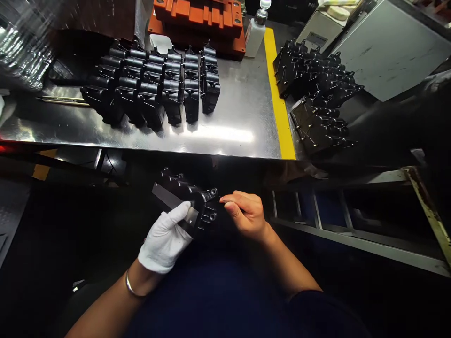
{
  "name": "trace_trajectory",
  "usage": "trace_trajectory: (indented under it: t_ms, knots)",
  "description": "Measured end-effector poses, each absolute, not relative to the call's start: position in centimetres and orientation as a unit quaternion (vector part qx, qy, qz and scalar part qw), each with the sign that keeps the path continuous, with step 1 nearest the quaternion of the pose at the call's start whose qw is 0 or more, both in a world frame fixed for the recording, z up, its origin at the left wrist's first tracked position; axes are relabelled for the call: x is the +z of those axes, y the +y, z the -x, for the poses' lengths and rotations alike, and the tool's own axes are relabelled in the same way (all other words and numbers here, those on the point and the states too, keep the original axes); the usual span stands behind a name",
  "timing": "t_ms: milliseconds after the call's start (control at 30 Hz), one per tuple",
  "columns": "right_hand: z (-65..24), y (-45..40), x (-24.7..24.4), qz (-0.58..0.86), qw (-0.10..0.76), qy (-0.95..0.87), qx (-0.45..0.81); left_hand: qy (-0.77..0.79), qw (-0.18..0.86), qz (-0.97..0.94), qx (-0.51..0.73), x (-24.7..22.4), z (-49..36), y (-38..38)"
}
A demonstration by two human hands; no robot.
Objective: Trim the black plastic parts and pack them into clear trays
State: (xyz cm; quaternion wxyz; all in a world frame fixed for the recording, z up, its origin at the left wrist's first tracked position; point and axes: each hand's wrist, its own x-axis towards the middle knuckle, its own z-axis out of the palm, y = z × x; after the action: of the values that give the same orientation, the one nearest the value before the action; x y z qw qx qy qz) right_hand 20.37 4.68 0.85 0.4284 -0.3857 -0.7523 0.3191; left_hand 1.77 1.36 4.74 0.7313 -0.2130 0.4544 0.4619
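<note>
My left hand (165,241), in a white glove, is closed around a black moulded plastic part (171,196) in front of the bench. The part is held tilted, with a flat side towards me and ringed lugs at its right end. The thumb lies across its flat side. Just right of those lugs is my bare right hand (248,213), its thumb and index finger pinched together. A small dark tip shows at the fingers, too small to name. A narrow gap separates the right fingertips from the part.
Several similar black parts (172,101) stand in rows on the steel bench (239,103). More are stacked (310,75) beyond a yellow stripe (276,94). Behind are an orange fixture (200,21) and a white bottle (255,37). A metal frame (352,232) stands at right.
</note>
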Motion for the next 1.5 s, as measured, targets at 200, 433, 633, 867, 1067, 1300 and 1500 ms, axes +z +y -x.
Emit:
trace_trajectory:
  t_ms: [200, 433, 633, 867, 1067, 1300, 1500]
  knots:
    - [-19.9, 4.4, 0.6, 0.381, 0.416, -0.764, 0.312, 0.439, 0.740, 0.198, 0.469, 4.3, -1.9, 1.2]
    - [-19.4, 4.4, 0.3, 0.402, 0.437, -0.751, 0.290, 0.415, 0.757, 0.166, 0.476, 4.0, -1.8, 1.3]
    - [-20.4, 6.3, -1.2, 0.538, 0.458, -0.638, 0.306, 0.410, 0.785, 0.083, 0.458, 4.4, -1.6, -0.2]
    - [-20.6, 4.5, 1.7, 0.414, 0.394, -0.702, 0.425, 0.461, 0.722, 0.002, 0.516, 3.7, -1.1, 0.5]
    - [-19.6, 3.5, 3.2, 0.388, 0.347, -0.706, 0.481, 0.522, 0.638, -0.065, 0.562, 3.9, -1.2, 0.9]
    - [-19.6, 3.8, 3.3, 0.394, 0.309, -0.688, 0.526, 0.564, 0.592, -0.156, 0.554, 3.6, -1.1, 0.4]
    - [-19.9, 4.0, 3.1, 0.402, 0.308, -0.660, 0.554, 0.613, 0.563, -0.258, 0.491, 2.3, -0.5, -0.5]
